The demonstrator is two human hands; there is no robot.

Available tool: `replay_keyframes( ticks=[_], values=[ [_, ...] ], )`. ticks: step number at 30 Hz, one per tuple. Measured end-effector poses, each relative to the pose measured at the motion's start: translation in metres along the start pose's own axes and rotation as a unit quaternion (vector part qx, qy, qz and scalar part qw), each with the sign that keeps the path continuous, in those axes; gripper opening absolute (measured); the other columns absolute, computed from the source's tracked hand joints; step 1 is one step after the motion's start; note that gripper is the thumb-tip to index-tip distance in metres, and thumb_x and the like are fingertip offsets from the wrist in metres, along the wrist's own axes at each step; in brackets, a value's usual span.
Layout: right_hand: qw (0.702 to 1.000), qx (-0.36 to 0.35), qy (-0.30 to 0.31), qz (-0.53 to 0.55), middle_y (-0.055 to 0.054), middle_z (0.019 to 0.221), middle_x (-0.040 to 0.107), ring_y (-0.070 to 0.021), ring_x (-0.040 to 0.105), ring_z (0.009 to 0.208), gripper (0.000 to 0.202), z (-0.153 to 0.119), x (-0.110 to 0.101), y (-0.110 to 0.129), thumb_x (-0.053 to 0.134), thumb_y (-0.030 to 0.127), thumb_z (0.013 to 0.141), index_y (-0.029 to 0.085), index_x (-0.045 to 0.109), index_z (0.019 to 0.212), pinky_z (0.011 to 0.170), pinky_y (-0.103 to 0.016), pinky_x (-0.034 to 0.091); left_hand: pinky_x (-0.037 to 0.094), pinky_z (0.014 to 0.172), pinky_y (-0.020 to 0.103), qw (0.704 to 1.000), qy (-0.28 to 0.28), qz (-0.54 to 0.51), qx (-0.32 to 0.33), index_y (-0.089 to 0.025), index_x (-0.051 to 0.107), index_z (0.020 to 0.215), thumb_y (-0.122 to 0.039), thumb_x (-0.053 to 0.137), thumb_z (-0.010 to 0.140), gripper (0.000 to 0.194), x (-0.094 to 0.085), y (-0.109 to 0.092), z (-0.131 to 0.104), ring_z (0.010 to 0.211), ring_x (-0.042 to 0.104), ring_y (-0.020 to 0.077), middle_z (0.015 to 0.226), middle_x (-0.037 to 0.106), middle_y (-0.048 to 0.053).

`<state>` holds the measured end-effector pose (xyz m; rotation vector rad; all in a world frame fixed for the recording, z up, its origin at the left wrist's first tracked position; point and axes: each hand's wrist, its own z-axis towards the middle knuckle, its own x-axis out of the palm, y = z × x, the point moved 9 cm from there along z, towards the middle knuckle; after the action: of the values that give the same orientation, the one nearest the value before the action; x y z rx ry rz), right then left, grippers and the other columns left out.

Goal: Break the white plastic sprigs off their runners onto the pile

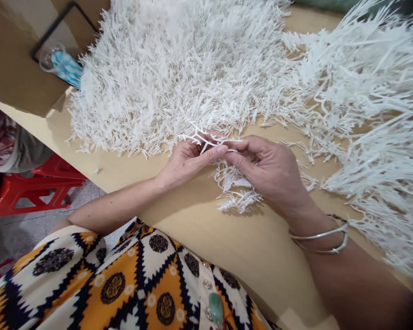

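A thin white branched plastic sprig [206, 139] is held between my two hands over the tan table [192, 206]. My left hand [189, 160] pinches its left part, thumb stretched along it. The fingers of my right hand [270, 165], closed on the sprig's right end, nearly touch my left thumb. Under my right hand lies a small bunch of white sprigs [241, 195]. Beyond my hands spreads a large heap of short white sprigs [186, 68].
Longer white strands [382, 114] are piled along the right side. At the upper left stands a cardboard box [13, 59], with a clear cup [51, 57] and a blue-white item beside it. Red stools [37, 183] and a person's clothed leg [20, 146] show at left.
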<state>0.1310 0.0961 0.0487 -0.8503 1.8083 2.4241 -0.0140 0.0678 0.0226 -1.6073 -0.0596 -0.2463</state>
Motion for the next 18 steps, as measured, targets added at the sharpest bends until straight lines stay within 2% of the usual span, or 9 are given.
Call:
replay_keyframes(
  ticks=[2, 5, 10, 14, 18],
  values=[
    [1.0, -0.016, 0.003, -0.02, 0.0, 0.083, 0.076, -0.019, 0.066, 0.076, 0.01, -0.001, 0.001, 0.001, 0.077, 0.037, 0.093, 0.027, 0.079, 0.093, 0.076, -0.037, 0.057, 0.06, 0.087, 0.025, 1.0, -0.007, -0.002, 0.005, -0.018, 0.074, 0.098, -0.045, 0.079, 0.092, 0.027, -0.002, -0.001, 0.0, 0.088, 0.07, 0.0088, 0.096, 0.076, 0.0],
    [0.998, -0.034, -0.007, -0.047, 0.001, 0.077, 0.072, -0.0181, 0.063, 0.072, 0.011, -0.001, -0.001, 0.002, 0.075, 0.034, 0.094, 0.026, 0.075, 0.087, 0.075, -0.037, 0.055, 0.057, 0.079, 0.022, 1.0, -0.027, -0.006, 0.013, -0.018, 0.074, 0.093, -0.046, 0.082, 0.089, 0.029, -0.005, -0.002, 0.002, 0.079, 0.068, 0.0068, 0.087, 0.075, -0.002],
    [1.0, -0.007, -0.007, -0.024, 0.003, 0.077, 0.072, -0.0139, 0.061, 0.068, 0.006, 0.001, -0.008, 0.003, 0.075, 0.027, 0.093, 0.024, 0.073, 0.088, 0.068, -0.031, 0.051, 0.046, 0.056, 0.019, 1.0, -0.02, 0.01, 0.002, -0.017, 0.07, 0.092, -0.05, 0.082, 0.088, 0.035, -0.003, -0.001, 0.005, 0.054, 0.052, 0.0031, 0.064, 0.059, -0.007],
    [1.0, -0.013, -0.005, 0.003, 0.004, 0.084, 0.076, -0.0151, 0.067, 0.074, 0.002, 0.003, -0.014, 0.006, 0.075, 0.025, 0.093, 0.027, 0.076, 0.095, 0.072, -0.032, 0.054, 0.048, 0.057, 0.021, 0.999, 0.001, 0.047, -0.009, -0.016, 0.067, 0.092, -0.053, 0.081, 0.088, 0.039, 0.0, -0.001, 0.005, 0.055, 0.055, 0.0045, 0.068, 0.06, -0.005],
    [0.998, -0.034, 0.009, -0.046, 0.002, 0.086, 0.075, -0.0193, 0.067, 0.077, 0.007, 0.003, -0.014, 0.005, 0.073, 0.024, 0.094, 0.03, 0.075, 0.097, 0.077, -0.039, 0.054, 0.052, 0.063, 0.02, 0.998, 0.002, 0.064, 0.003, -0.017, 0.064, 0.095, -0.054, 0.076, 0.092, 0.039, -0.001, -0.005, 0.004, 0.063, 0.059, 0.0059, 0.07, 0.061, -0.004]
  ],
)
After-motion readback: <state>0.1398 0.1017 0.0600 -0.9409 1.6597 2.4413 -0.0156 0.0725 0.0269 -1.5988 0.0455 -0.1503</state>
